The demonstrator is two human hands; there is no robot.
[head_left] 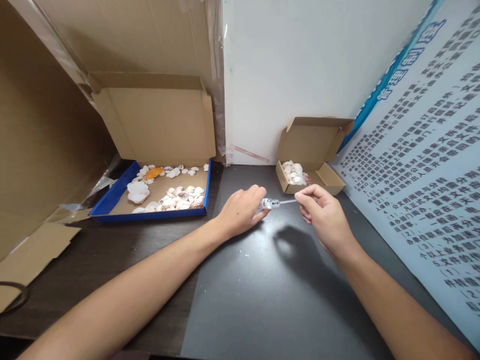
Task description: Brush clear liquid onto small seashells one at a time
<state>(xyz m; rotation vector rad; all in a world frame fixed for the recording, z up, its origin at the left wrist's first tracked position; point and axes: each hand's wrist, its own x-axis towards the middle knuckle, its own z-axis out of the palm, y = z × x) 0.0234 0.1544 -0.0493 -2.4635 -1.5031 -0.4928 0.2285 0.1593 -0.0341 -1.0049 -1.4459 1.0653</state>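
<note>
My left hand [243,210] is closed around a small clear bottle [267,203] with printing on it. The bottle lies tilted on its side, its neck facing right. A thin pale stick [288,201] runs from the bottle's mouth to my right hand [319,210], which pinches its far end between thumb and fingertips. Whether the stick's tip is inside the neck or just at it, I cannot tell. Both hands are just above the dark grey mat [240,305], and the right one casts a shadow there. Small whitish specks lie on the mat below the bottle.
An open blue-sided box [150,218] with several seashells [183,197] stands at the left. A smaller open cardboard box [332,179] holding pale shells [293,172] is behind my right hand. A white panel [292,65] and a printed poster [431,165] border the workspace.
</note>
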